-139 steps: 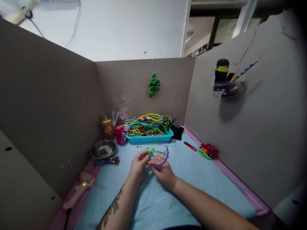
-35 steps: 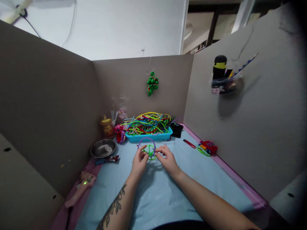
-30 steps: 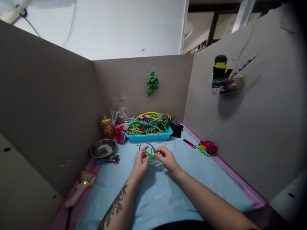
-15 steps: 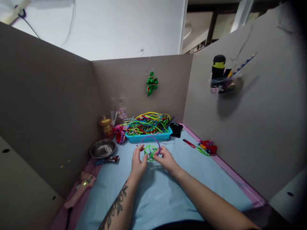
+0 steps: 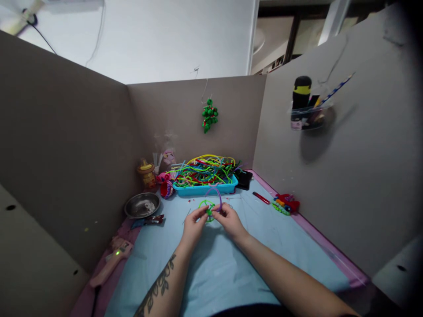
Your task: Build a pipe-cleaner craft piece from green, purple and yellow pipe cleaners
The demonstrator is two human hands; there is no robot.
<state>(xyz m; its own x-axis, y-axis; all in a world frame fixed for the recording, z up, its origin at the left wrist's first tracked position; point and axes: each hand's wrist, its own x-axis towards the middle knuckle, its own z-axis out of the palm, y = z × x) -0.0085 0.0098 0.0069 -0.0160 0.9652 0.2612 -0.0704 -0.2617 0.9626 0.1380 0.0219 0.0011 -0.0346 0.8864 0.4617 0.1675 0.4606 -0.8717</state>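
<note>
Seemingly pinching green frame [image 5: 209, 212] at left with left hand [image 5: 192, 227], purple strip [image 5: 220, 200] at right with right hand [image 5: 233, 225], probably for steadiness

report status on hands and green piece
Left hand and right hand pinching at green piece. Purple strand arcs up by right hand. Blue tray beyond, not between hands.

The left hand [image 5: 194, 224] and the right hand [image 5: 230, 221] pinch a green ring [image 5: 210, 217], a purple strand [image 5: 220, 201] arching above it. Behind them, a blue tray [image 5: 205, 190] holds heaped colourful strands [image 5: 206, 171]; at left are a metal bowl [image 5: 136, 205] and a pink glue gun [image 5: 109, 266].
</note>
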